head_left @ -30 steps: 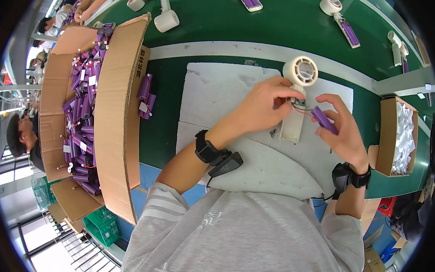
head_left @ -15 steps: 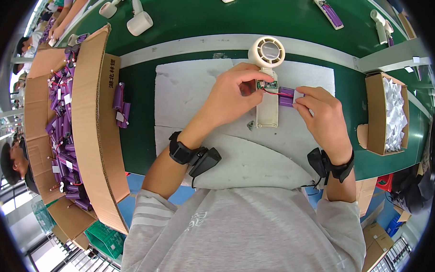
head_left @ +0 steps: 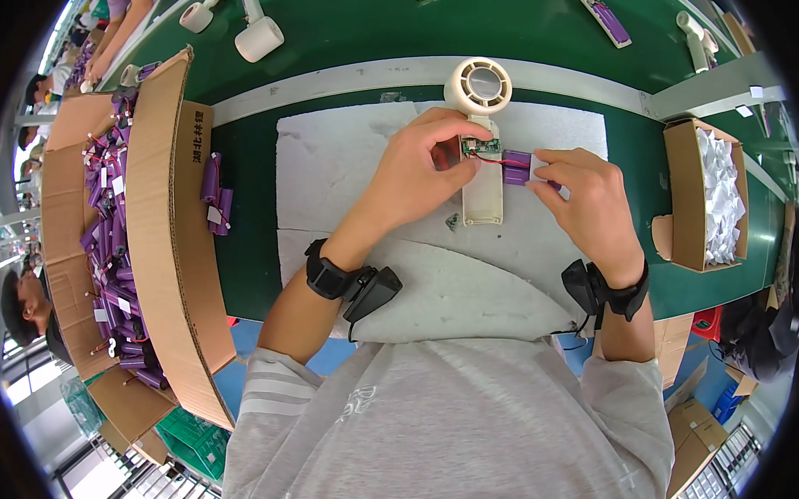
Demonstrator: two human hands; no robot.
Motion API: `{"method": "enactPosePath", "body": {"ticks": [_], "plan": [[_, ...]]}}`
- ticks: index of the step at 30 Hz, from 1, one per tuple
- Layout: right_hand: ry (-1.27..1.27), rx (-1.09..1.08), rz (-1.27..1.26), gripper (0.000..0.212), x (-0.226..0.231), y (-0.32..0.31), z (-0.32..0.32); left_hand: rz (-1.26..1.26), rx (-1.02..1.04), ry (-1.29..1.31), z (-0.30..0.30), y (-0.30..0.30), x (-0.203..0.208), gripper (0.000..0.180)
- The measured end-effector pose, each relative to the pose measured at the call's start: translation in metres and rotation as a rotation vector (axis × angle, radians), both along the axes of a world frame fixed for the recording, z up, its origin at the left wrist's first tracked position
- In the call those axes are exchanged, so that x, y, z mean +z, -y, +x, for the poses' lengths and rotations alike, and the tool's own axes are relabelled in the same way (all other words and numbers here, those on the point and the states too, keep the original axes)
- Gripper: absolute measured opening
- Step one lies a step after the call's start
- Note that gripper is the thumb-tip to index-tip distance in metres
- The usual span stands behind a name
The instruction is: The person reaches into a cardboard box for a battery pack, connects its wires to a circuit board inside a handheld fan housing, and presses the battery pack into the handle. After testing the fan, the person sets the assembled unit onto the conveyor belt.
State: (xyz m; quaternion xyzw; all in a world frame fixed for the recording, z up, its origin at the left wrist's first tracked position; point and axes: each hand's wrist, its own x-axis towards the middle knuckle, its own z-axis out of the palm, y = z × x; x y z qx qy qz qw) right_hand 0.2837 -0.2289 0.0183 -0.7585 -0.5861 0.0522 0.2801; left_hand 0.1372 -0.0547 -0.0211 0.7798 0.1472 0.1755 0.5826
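Observation:
A cream handheld fan (head_left: 483, 200) lies on the white foam mat (head_left: 332, 177), its round head away from me and its handle open. A small green circuit board (head_left: 481, 148) sits in the upper handle. My left hand (head_left: 420, 169) is closed on the fan, thumb and fingers around the handle beside the board. To the right of the handle, my right hand (head_left: 591, 190) pinches a purple battery pack (head_left: 516, 167) by its right end, where a white patch shows. Red wire runs from the pack to the board. The pack is outside the handle.
A tall cardboard box (head_left: 167, 215) full of purple battery packs stands at left, with two loose packs (head_left: 217, 195) beside it. At right is a cardboard box of white pieces (head_left: 723, 199). Other fan parts (head_left: 259, 38) lie beyond the grey rail (head_left: 361, 78).
The view has shifted slightly. My left hand stays on the fan; my right fingers have shifted slightly on the battery pack, which remains beside the handle.

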Motion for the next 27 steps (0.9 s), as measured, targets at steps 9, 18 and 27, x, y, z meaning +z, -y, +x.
{"method": "enactPosePath", "body": {"ticks": [9, 18, 27], "plan": [[0.097, 0.013, 0.029, 0.008, -0.002, -0.002, -0.003, -0.009, -0.053, -0.004, 0.0, -0.003, 0.001, 0.026], [-0.059, -0.019, -0.01, 0.008, -0.004, 0.001, 0.008, -0.028, -0.072, 0.013, -0.001, -0.005, -0.003, 0.027], [0.094, 0.012, 0.045, 0.007, -0.003, -0.002, 0.001, -0.047, 0.032, -0.031, 0.004, 0.007, 0.002, 0.026]]}}
